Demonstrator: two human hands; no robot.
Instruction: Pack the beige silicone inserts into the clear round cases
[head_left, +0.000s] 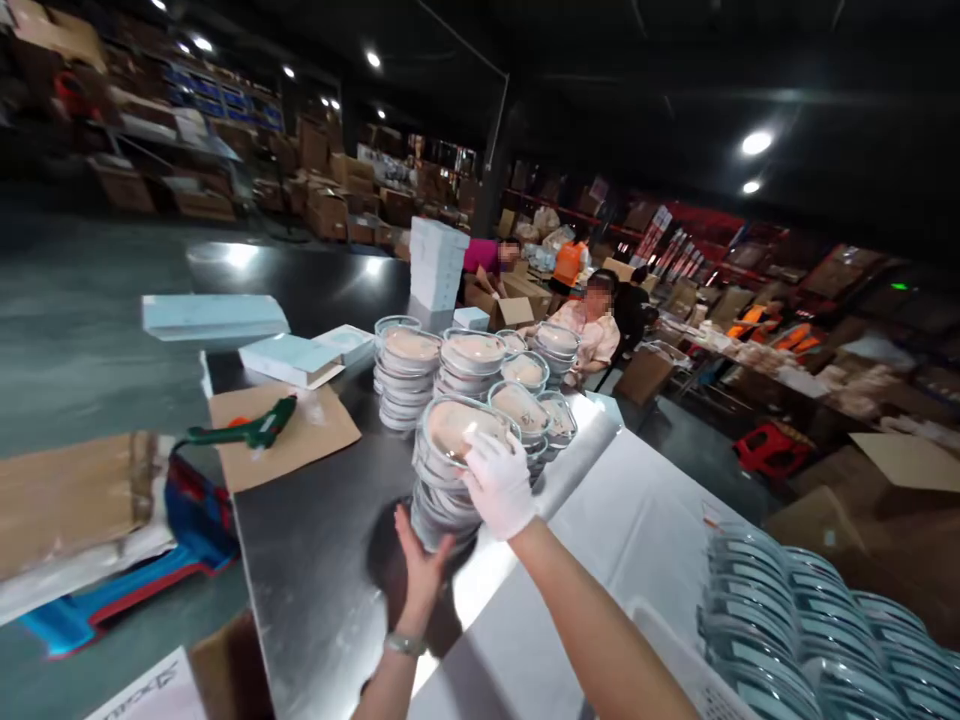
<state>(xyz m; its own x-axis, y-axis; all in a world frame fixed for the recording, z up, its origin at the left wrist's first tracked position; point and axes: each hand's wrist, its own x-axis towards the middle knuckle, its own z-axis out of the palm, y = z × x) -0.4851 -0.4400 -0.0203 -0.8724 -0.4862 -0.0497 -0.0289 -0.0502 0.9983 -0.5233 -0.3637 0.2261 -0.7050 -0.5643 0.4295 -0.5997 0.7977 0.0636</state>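
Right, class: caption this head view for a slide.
Both hands, left hand bare and right hand gloved, steady a stack of lidded bowls on a steel table.

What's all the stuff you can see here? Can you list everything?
stacks of lidded bowls: several, clear and pale, middle of the steel table
flat boxes: three, light blue, table's far left
tape dispenser: one, green and orange, on cardboard
tall box pile: one, white, far end
stacked lids: many, clear bluish, bottom right
seated people: two, behind the table
left hand: bare, at the stack's base
right hand: white glove, on the stack's top
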